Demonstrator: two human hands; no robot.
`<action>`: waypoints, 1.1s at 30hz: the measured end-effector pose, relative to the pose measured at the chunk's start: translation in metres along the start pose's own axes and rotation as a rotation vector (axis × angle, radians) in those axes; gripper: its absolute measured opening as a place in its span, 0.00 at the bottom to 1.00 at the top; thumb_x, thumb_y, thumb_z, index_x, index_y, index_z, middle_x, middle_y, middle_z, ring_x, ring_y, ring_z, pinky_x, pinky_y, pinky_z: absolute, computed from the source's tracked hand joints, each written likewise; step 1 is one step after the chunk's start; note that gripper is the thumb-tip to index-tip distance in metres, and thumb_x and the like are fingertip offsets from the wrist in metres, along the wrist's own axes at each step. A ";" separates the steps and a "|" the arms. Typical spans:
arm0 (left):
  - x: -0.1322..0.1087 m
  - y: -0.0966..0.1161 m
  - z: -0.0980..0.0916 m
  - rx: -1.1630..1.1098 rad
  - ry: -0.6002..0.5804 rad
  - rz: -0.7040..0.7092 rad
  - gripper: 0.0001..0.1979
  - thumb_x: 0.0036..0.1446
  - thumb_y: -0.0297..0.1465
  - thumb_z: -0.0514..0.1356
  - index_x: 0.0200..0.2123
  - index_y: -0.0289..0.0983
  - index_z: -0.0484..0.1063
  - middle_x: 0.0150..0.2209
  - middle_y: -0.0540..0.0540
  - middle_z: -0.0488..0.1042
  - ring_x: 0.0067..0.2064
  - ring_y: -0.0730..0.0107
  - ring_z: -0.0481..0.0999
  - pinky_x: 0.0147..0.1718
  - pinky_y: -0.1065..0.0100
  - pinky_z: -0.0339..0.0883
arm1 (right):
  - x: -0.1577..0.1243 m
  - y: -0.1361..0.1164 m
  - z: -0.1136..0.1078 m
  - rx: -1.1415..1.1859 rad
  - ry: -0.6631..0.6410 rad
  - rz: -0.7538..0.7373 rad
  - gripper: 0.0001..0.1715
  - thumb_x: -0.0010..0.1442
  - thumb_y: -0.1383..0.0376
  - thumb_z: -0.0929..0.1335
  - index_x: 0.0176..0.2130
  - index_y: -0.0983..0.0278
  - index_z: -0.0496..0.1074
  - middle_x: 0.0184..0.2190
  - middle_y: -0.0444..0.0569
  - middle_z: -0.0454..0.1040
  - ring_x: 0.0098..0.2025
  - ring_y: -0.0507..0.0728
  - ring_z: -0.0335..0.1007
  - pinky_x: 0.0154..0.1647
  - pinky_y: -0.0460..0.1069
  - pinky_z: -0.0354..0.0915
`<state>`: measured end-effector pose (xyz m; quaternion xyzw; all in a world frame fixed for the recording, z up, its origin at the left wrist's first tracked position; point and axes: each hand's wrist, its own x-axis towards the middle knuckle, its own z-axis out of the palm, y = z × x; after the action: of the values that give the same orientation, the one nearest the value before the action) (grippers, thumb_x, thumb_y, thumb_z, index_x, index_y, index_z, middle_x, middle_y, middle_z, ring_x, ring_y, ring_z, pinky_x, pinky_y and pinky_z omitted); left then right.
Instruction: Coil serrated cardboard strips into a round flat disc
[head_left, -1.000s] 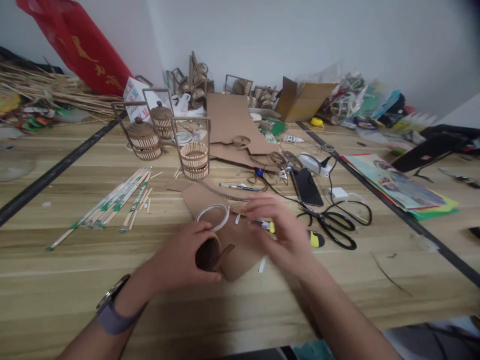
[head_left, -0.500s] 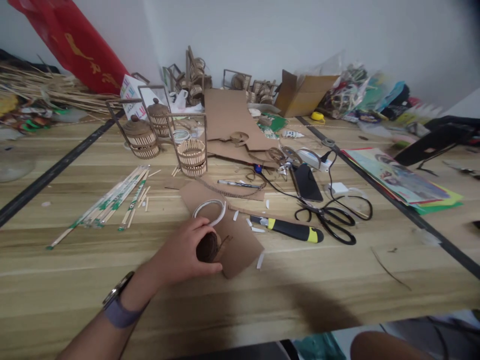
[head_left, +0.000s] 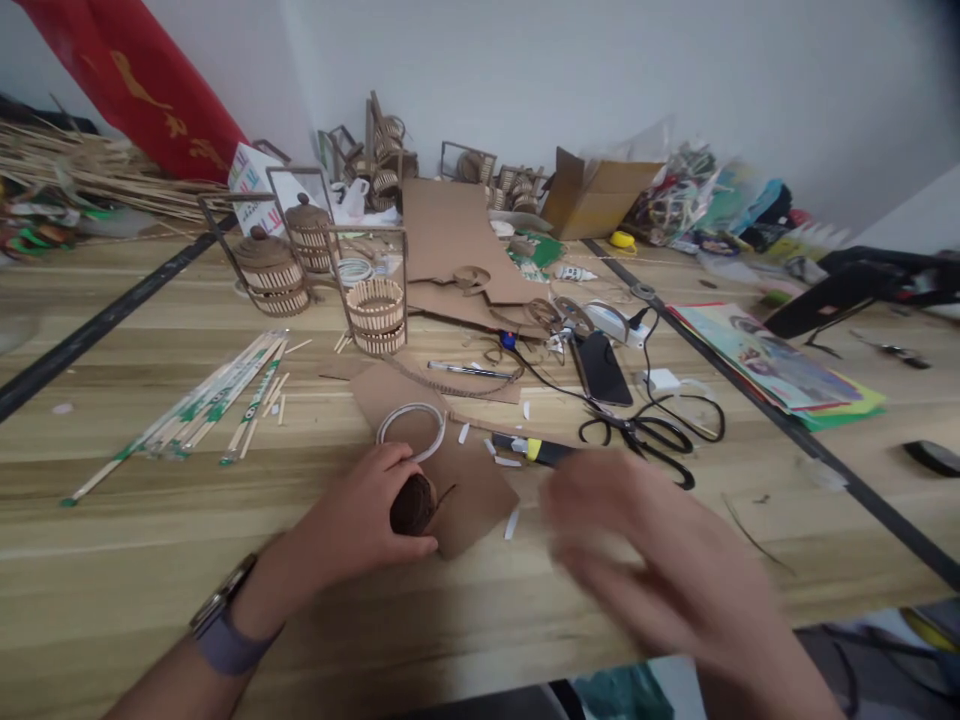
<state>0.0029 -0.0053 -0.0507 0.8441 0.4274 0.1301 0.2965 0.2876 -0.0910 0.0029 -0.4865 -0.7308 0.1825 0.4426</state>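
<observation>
Wooden table (head_left: 112, 560) against a white wall (head_left: 600, 70), littered with craft bits. Left hand (head_left: 352, 525) grips a brown roll (head_left: 412, 503); right hand (head_left: 660, 570) blurred, spread open, holding nothing.

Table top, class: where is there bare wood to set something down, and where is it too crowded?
Bare wood lies along the near edge, left of the left hand, below the chopsticks. Another patch sits right of the scissors, before the black strip. The middle and back, round the baskets and cardboard, are crowded.
</observation>
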 end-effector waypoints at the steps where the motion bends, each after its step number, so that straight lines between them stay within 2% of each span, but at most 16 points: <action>1: 0.000 0.000 0.000 -0.007 0.005 -0.002 0.29 0.38 0.42 0.73 0.45 0.38 0.76 0.58 0.34 0.70 0.61 0.36 0.68 0.60 0.43 0.63 | 0.007 0.013 0.002 -0.108 -0.061 0.005 0.14 0.61 0.60 0.73 0.49 0.50 0.76 0.51 0.52 0.76 0.52 0.63 0.72 0.52 0.59 0.69; 4: 0.000 0.001 0.000 0.016 -0.007 0.000 0.28 0.39 0.41 0.72 0.45 0.37 0.76 0.59 0.33 0.70 0.61 0.36 0.67 0.60 0.43 0.63 | 0.015 0.056 0.004 -0.605 -0.270 0.084 0.21 0.61 0.61 0.72 0.54 0.59 0.74 0.53 0.59 0.75 0.54 0.70 0.71 0.52 0.66 0.67; 5: 0.000 0.001 0.000 0.037 -0.020 0.001 0.29 0.40 0.42 0.72 0.46 0.37 0.76 0.59 0.33 0.70 0.61 0.36 0.67 0.60 0.43 0.63 | 0.014 0.068 0.004 -0.703 -0.324 0.139 0.21 0.61 0.63 0.71 0.54 0.61 0.74 0.53 0.59 0.75 0.53 0.70 0.71 0.52 0.66 0.67; 7: 0.001 0.002 0.000 0.090 -0.045 -0.011 0.30 0.41 0.42 0.71 0.48 0.35 0.75 0.60 0.32 0.69 0.62 0.37 0.67 0.60 0.45 0.63 | 0.010 0.087 0.003 -0.758 -0.381 0.191 0.20 0.64 0.66 0.68 0.55 0.64 0.71 0.53 0.59 0.75 0.52 0.68 0.72 0.51 0.63 0.68; 9: 0.001 0.003 -0.001 0.134 -0.058 -0.023 0.31 0.42 0.43 0.70 0.49 0.33 0.75 0.60 0.31 0.69 0.62 0.37 0.66 0.61 0.45 0.62 | 0.008 0.096 0.001 -0.773 -0.373 0.204 0.20 0.66 0.66 0.65 0.56 0.67 0.71 0.52 0.60 0.75 0.52 0.67 0.72 0.53 0.61 0.68; 13: 0.000 0.002 -0.001 0.160 -0.057 -0.002 0.30 0.42 0.44 0.69 0.48 0.34 0.75 0.59 0.32 0.70 0.61 0.37 0.68 0.59 0.45 0.65 | 0.013 0.098 0.001 -0.851 -0.344 0.238 0.19 0.67 0.64 0.65 0.55 0.69 0.71 0.50 0.60 0.76 0.52 0.67 0.72 0.52 0.58 0.67; 19: -0.001 -0.001 0.001 0.167 -0.026 0.015 0.30 0.42 0.44 0.70 0.47 0.34 0.76 0.59 0.33 0.71 0.60 0.38 0.70 0.58 0.46 0.67 | 0.021 0.093 0.007 -1.069 -0.267 0.310 0.17 0.66 0.63 0.68 0.53 0.67 0.73 0.50 0.57 0.77 0.51 0.69 0.72 0.51 0.60 0.64; 24: 0.000 -0.001 0.001 0.198 -0.038 0.010 0.31 0.43 0.44 0.69 0.48 0.32 0.76 0.59 0.30 0.70 0.60 0.37 0.69 0.58 0.45 0.66 | 0.032 0.078 0.019 -1.021 -0.181 0.184 0.18 0.64 0.62 0.69 0.52 0.67 0.74 0.51 0.58 0.76 0.51 0.69 0.71 0.51 0.60 0.63; 30: -0.001 -0.004 0.002 0.202 0.014 0.060 0.29 0.42 0.43 0.70 0.47 0.35 0.75 0.57 0.32 0.72 0.59 0.39 0.71 0.56 0.47 0.68 | 0.058 0.063 0.047 -0.742 -0.190 -0.075 0.10 0.66 0.67 0.66 0.45 0.63 0.75 0.45 0.55 0.79 0.48 0.66 0.73 0.49 0.59 0.65; 33: -0.002 -0.002 0.004 0.179 0.029 0.069 0.30 0.41 0.42 0.71 0.47 0.34 0.75 0.57 0.32 0.72 0.58 0.38 0.72 0.56 0.46 0.69 | 0.061 0.058 0.063 -0.569 -0.140 -0.193 0.12 0.67 0.69 0.63 0.47 0.62 0.74 0.45 0.55 0.79 0.47 0.64 0.73 0.47 0.58 0.68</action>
<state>0.0017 -0.0073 -0.0549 0.8795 0.4123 0.1137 0.2087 0.2593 -0.0013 -0.0429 -0.5055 -0.8241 -0.0397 0.2525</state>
